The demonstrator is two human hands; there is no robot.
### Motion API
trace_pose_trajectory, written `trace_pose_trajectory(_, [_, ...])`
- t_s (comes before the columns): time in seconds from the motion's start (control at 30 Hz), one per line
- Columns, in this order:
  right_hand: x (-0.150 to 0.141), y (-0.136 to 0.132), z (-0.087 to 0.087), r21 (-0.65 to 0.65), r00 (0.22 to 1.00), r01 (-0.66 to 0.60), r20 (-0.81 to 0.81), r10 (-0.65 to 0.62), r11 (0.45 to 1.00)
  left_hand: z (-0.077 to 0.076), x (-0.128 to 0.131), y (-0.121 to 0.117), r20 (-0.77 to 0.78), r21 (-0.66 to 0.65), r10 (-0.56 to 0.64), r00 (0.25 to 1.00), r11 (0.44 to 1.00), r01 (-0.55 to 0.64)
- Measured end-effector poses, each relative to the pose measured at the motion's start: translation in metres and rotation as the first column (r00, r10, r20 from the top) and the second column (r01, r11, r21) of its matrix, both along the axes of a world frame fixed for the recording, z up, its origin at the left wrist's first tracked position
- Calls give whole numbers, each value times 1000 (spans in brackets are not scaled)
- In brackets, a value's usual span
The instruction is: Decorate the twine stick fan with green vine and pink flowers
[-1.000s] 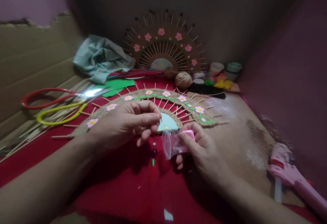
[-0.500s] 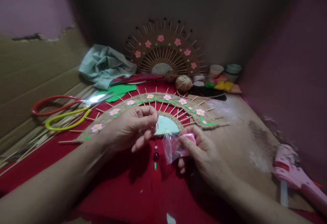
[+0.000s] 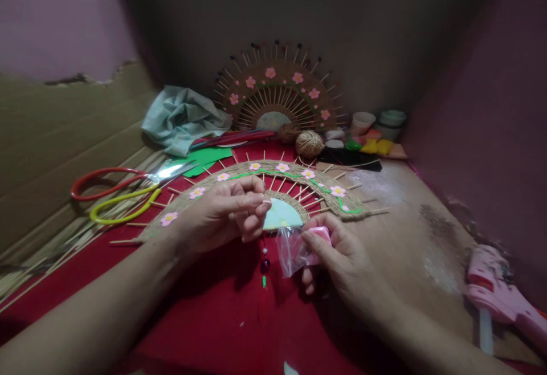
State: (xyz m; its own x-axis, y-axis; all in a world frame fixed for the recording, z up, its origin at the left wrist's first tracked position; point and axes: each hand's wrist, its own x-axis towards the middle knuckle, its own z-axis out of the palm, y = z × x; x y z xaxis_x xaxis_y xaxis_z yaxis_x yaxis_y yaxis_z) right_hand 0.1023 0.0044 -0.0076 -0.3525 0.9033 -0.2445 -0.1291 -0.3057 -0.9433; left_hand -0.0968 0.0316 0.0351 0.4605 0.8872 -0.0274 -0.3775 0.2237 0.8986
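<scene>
Left hand (image 3: pixel 228 208): fingers pinched together, seemingly on one pale speck (image 3: pixel 267 201); right hand (image 3: pixel 337 252): fingers closed on one clear bag (image 3: pixel 290 249), pink lump (image 3: pixel 321 236) inside, frame centre; slackening either could drop them; a sinking left wrist might crush flowers (image 3: pixel 308 174); counted: fans two, near (image 3: pixel 284 211) showing seven flowers, far (image 3: pixel 276 94) six; twine balls (image 3: pixel 310 144) two, upper centre; scissors (image 3: pixel 150 179) one, left; glue gun (image 3: pixel 491 284) one, lower right.
</scene>
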Motion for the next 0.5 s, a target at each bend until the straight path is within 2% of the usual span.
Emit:
trace_pose_trajectory(0.2, [1, -1, 1, -20, 999, -26, 23, 27, 999, -1, 2, 1, 19, -21, 72, 997, 997, -72])
trace_pose_trajectory(0.5, [0, 1, 0, 9, 1000, -15, 2, 15, 1000, -1, -1, 0, -55, -33, 11, 998, 999, -13])
